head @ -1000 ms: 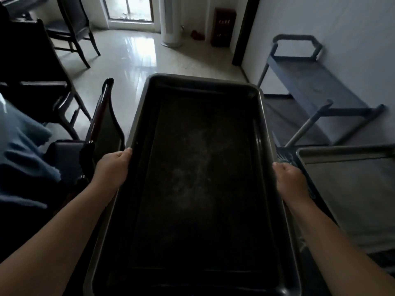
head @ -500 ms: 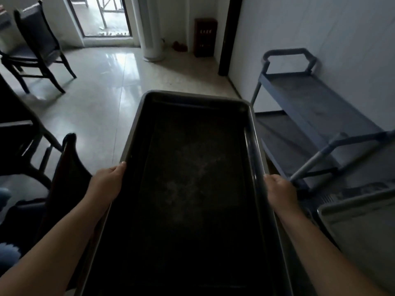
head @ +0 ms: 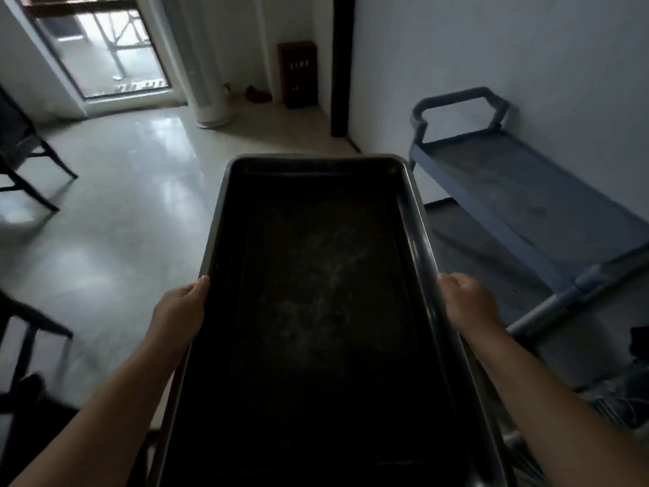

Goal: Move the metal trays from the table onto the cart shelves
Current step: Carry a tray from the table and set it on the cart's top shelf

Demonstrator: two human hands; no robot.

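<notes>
I carry a large dark metal tray (head: 316, 311) lengthwise in front of me, held level above the floor. My left hand (head: 181, 309) grips its left rim and my right hand (head: 469, 304) grips its right rim. The tray is empty, with a faint dusty smear on its bottom. A blue-grey cart (head: 526, 191) stands to the right against the white wall, its top shelf bare and a lower shelf (head: 467, 240) visible beneath. The tray's far right corner is close to the cart's near-left end.
Dark chairs (head: 21, 152) stand at the left on the glossy tiled floor (head: 123, 205). A glass door (head: 102, 47), a white column unit (head: 207, 65) and a small red-brown box (head: 298, 73) are at the back. Cables lie at the lower right (head: 614, 402).
My view has swung right and forward. The second tray on the table at the right and the nearby chair at the left have left view. The cart is now nearer and fuller in view.
</notes>
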